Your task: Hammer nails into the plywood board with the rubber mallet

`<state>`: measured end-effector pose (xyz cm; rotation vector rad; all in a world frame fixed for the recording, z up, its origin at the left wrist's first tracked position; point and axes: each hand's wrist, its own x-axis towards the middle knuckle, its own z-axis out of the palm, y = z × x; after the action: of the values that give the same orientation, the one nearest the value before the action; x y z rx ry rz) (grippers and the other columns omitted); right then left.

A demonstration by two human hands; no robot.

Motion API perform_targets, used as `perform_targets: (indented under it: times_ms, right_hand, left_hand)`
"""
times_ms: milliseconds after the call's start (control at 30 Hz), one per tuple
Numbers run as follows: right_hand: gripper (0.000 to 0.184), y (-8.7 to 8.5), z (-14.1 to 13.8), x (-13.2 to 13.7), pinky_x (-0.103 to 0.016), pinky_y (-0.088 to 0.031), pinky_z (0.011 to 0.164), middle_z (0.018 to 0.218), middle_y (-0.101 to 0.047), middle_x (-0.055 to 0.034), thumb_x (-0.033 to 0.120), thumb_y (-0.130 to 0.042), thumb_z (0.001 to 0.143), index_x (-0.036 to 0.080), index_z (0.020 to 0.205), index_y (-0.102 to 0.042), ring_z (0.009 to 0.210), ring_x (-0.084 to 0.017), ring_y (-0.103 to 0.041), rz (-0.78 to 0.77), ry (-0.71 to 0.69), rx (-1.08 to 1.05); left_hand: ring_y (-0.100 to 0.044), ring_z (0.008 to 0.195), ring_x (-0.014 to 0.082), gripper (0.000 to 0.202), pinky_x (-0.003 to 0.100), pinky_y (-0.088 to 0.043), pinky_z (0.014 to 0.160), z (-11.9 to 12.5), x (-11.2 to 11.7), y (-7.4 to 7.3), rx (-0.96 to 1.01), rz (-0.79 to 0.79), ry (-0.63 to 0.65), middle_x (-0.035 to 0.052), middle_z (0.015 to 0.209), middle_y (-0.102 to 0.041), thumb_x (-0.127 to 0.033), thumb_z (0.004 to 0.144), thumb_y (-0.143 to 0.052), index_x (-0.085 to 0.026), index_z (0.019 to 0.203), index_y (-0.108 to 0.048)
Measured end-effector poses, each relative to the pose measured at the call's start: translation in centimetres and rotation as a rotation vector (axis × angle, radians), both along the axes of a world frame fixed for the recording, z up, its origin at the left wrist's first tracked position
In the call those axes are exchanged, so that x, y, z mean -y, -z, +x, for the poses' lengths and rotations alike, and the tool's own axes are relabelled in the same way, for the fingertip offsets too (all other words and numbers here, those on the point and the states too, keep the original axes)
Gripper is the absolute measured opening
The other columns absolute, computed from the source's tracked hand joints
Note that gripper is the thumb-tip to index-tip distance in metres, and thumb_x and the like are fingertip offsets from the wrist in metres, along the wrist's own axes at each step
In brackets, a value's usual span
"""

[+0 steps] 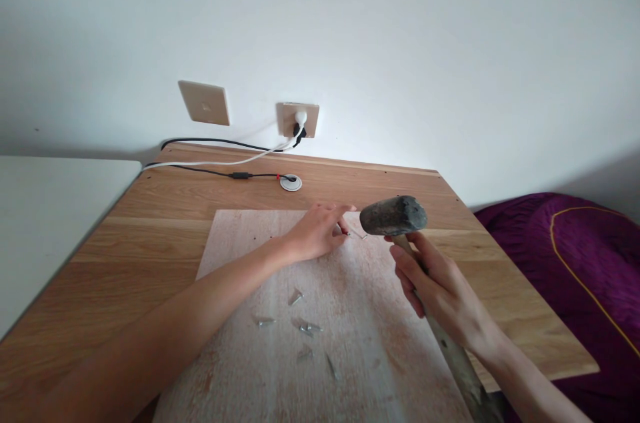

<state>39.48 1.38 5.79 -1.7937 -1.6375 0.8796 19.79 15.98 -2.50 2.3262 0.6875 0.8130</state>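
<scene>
A pale plywood board (260, 369) lies on a wooden table (150, 209). My left hand (317, 233) rests on the board near its far edge, its fingers pinched on a small nail (357, 233). My right hand (437, 289) is wrapped round the wooden handle of a hammer (393, 215). The hammer's dark head hangs just right of the nail and a little above the board. Several loose nails (306, 327) lie scattered on the board between my forearms.
On the white wall are a switch plate (205, 103) and a socket (299, 119) with plugs; cables (220, 163) run along the table's far edge. A white surface (45, 209) adjoins on the left. A purple cushion (575, 256) lies at the right.
</scene>
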Motion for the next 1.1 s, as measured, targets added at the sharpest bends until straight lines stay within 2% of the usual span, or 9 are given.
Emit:
perform_targets:
  times_ms: [200,333,433,567,700,900,1000,1100]
  right_hand:
    - [0.033,-0.6,-0.2,-0.8,-0.022,-0.039,0.041,0.049,-0.049,0.0108,0.054,-0.041,0.106,0.024,0.104,-0.053,0.036,-0.012,-0.050,-0.138,-0.106,0.115]
    - [0.035,-1.5,0.1,-0.8,-0.023,-0.038,0.039,0.053,-0.049,0.0105,0.057,-0.041,0.105,0.024,0.109,-0.053,0.037,-0.013,-0.051,-0.075,-0.059,0.133]
    - [0.035,-1.6,-0.1,-0.8,-0.024,-0.041,0.042,0.054,-0.050,0.0099,0.055,-0.041,0.106,0.023,0.110,-0.055,0.038,-0.014,-0.053,-0.060,-0.081,0.165]
    - [0.035,-0.9,-0.6,-0.9,-0.026,-0.041,0.044,0.055,-0.054,0.0076,0.049,-0.039,0.105,0.022,0.114,-0.059,0.039,-0.016,-0.057,-0.102,-0.138,0.236]
    - [0.037,-0.9,-0.3,-0.7,-0.026,-0.039,0.043,0.051,-0.052,0.0086,0.051,-0.039,0.105,0.022,0.113,-0.061,0.036,-0.016,-0.054,-0.074,-0.102,0.243]
    - [0.036,-2.0,0.0,-0.7,-0.026,-0.039,0.043,0.052,-0.053,0.0082,0.053,-0.042,0.105,0.022,0.109,-0.059,0.038,-0.015,-0.052,-0.019,-0.069,0.238]
    - [0.036,-1.7,-0.5,-0.8,-0.027,-0.039,0.044,0.054,-0.053,0.0080,0.052,-0.042,0.106,0.022,0.115,-0.059,0.038,-0.016,-0.053,-0.025,-0.085,0.238]
    - [0.033,-1.3,-1.0,-0.8,-0.027,-0.041,0.047,0.056,-0.057,0.0062,0.047,-0.039,0.107,0.022,0.114,-0.059,0.041,-0.018,-0.059,-0.067,-0.120,0.285]
  left_hand:
    - [-0.078,0.096,0.0235,0.053,0.039,-0.053,0.099,-0.1,0.1,-0.5,0.021,-0.015,-0.016,0.0061,0.099,-0.082,-0.004,0.082,-0.071,-0.015,0.134,-0.064]
    - [-0.079,0.087,0.0212,0.055,0.039,-0.054,0.099,-0.1,0.1,-0.4,0.010,-0.068,-0.008,0.0048,0.097,-0.083,-0.006,0.085,-0.071,-0.014,0.138,-0.060]
    - [-0.079,0.085,0.0205,0.056,0.039,-0.053,0.100,-0.1,0.1,-0.5,-0.007,-0.072,-0.009,0.0040,0.096,-0.083,-0.005,0.085,-0.070,-0.014,0.139,-0.059]
    - [-0.078,0.092,0.0219,0.056,0.039,-0.053,0.099,-0.3,0.3,-0.5,0.013,-0.023,-0.009,0.0052,0.102,-0.082,-0.004,0.084,-0.070,-0.018,0.138,-0.061]
    - [-0.075,0.103,0.0252,0.057,0.041,-0.051,0.100,-0.3,0.2,-0.1,0.026,0.016,0.003,0.0038,0.096,-0.081,-0.005,0.086,-0.071,-0.019,0.140,-0.059]
    - [-0.075,0.106,0.0245,0.055,0.042,-0.050,0.102,-0.1,0.2,-0.3,-0.018,-0.019,-0.013,0.0026,0.100,-0.082,-0.004,0.084,-0.070,-0.020,0.136,-0.061]
    - [-0.075,0.107,0.0245,0.054,0.041,-0.048,0.103,-0.1,0.3,-0.5,-0.020,-0.016,-0.017,0.0025,0.100,-0.082,-0.002,0.083,-0.068,-0.020,0.134,-0.062]
    - [-0.076,0.105,0.0244,0.052,0.041,-0.048,0.103,-0.2,0.3,-0.6,0.003,-0.002,-0.011,0.0038,0.100,-0.082,-0.002,0.084,-0.067,-0.019,0.133,-0.063]
